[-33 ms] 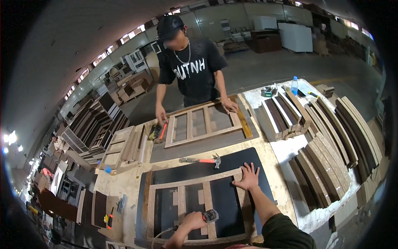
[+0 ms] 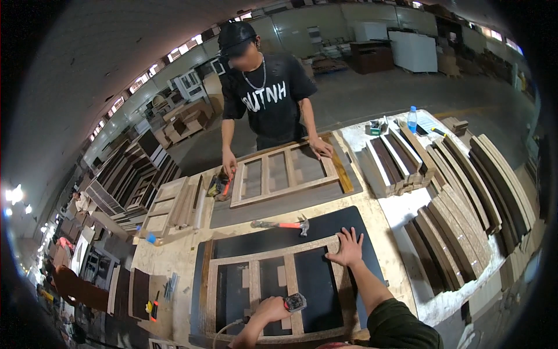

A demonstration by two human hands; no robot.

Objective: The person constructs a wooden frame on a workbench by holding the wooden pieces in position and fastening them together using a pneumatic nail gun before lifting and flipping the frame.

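A wooden frame with crossbars (image 2: 256, 285) lies on a black panel (image 2: 343, 218) in front of me. My left hand (image 2: 271, 309) is closed round a black and orange nail gun (image 2: 295, 302), whose head sits over one of the inner bars. A pale hose (image 2: 229, 324) trails from it; its grip is mostly hidden under my fingers. With fingers spread, my right hand (image 2: 349, 249) presses flat on the far right corner of the frame. A claw hammer (image 2: 285, 225) with an orange handle rests on the panel just beyond the frame.
Across the table a co-worker (image 2: 264, 99) has both hands at another wooden frame (image 2: 264, 174), a nail gun (image 2: 220, 185) by its left end. Stacked curved strips (image 2: 447, 232) line the right side. A water bottle (image 2: 412, 119) stands far right; a screwdriver (image 2: 154, 308) lies left.
The co-worker's hand on the left has shifted slightly nearer and to the right, toward the frame's corner. My hands, the nail gun and the near frame have not visibly moved.
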